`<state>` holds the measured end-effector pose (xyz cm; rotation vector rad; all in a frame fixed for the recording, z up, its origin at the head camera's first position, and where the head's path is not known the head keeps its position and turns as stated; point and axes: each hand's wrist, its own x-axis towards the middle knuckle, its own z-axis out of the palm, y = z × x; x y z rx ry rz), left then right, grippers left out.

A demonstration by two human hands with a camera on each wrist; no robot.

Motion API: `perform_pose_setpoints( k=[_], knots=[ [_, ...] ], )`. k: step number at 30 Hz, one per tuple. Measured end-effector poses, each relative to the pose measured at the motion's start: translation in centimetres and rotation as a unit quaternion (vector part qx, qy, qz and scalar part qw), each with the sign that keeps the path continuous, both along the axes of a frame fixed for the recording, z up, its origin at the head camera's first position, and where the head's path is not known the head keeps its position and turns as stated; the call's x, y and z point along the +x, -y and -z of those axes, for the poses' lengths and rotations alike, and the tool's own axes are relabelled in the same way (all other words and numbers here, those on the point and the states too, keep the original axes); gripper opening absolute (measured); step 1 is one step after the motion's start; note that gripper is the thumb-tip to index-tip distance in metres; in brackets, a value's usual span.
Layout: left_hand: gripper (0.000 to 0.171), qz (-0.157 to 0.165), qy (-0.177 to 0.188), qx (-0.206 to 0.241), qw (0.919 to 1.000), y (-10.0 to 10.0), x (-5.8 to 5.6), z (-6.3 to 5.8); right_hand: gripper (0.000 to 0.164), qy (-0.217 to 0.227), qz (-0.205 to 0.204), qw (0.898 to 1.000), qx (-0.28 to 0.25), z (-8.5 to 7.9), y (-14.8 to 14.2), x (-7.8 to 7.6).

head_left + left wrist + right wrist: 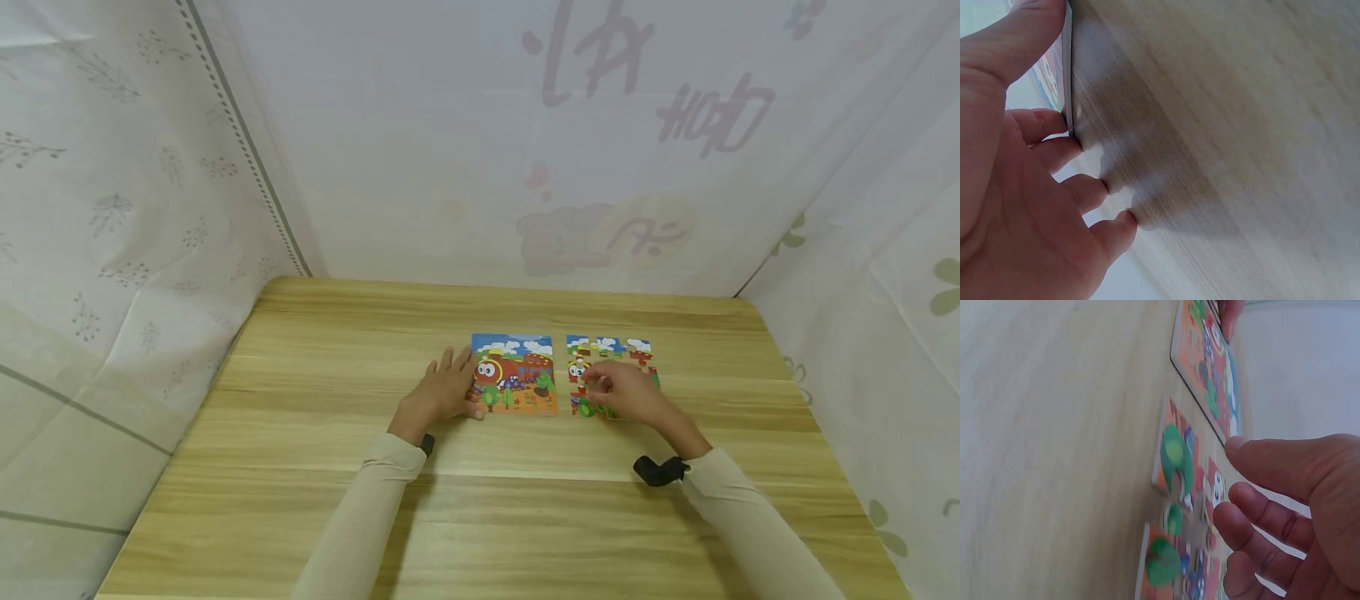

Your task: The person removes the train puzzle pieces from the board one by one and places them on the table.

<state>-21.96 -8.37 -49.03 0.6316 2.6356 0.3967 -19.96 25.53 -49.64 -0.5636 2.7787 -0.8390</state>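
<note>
A square train picture board (525, 398) lies flat on the table. My left hand (438, 393) rests at its left side, fingers spread. In the left wrist view, the thumb and nearest fingers touch the board's edge (1068, 81), while other fingertips rest on the wood. To the right lies a jigsaw puzzle (581, 407) of the same train scene, with gaps between some pieces. Over its middle hovers my right hand (633, 392), hiding part of it. In the right wrist view, its thumb and bent fingers stand apart with nothing between them, beside a green-tree puzzle piece (1175, 450).
The wooden table (487, 517) extends around both pictures. Pale printed cloth (420, 167) hangs behind it and along both sides. A black wrist strap (660, 471) sits on the right wrist.
</note>
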Motion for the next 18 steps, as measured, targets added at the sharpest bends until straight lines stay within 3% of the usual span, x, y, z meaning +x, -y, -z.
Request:
perform_pose_setpoints(
  k=[12,18],
  knots=[
    [0.101,0.001,-0.003,0.003,1.0000,0.0,0.2,-0.1,0.032,-0.035,-0.035,0.998,0.039,0.5,3.1,-0.4],
    [0.101,-0.001,-0.002,0.001,1.0000,0.0,0.3,-0.1,0.038,-0.029,-0.037,0.997,0.068,0.7,4.9,-0.7]
  ],
)
